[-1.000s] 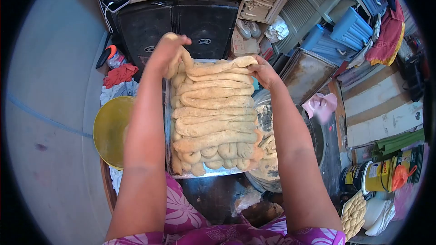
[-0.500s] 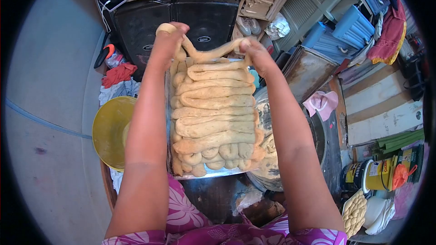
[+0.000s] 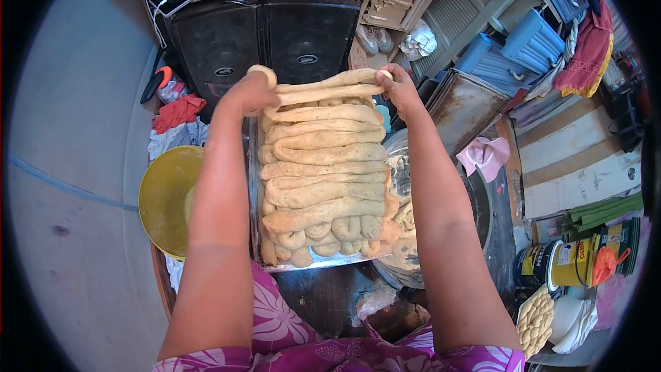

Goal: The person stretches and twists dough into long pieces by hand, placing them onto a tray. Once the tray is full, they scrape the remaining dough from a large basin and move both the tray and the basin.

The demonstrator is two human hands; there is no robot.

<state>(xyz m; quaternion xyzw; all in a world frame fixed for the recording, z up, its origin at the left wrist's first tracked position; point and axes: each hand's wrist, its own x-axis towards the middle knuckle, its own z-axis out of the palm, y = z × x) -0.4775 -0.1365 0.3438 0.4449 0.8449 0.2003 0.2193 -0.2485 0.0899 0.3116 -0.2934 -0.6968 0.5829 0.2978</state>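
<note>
A long dough strip (image 3: 330,87) is stretched between my two hands at the far end of the tray, doubled into two strands. My left hand (image 3: 252,92) grips its left end, with a bit of dough poking up beyond the fingers. My right hand (image 3: 398,87) pinches the looped right end. Below lies a stack of folded dough strips (image 3: 327,156), laid side by side across the metal tray (image 3: 323,262). Shorter rounded dough pieces (image 3: 318,234) show under them at the near end.
A yellow basin (image 3: 162,200) stands on the left. To the right are a large round pan (image 3: 485,217), a pink cap (image 3: 484,158) and paint buckets (image 3: 575,262). Two black speakers (image 3: 306,41) stand behind. Another batch of shaped dough (image 3: 536,320) lies at lower right.
The dough strip was sagging between my raised hands; now it is pulled straight in two strands. My left hand has come down toward the tray, and my right hand has moved slightly.
</note>
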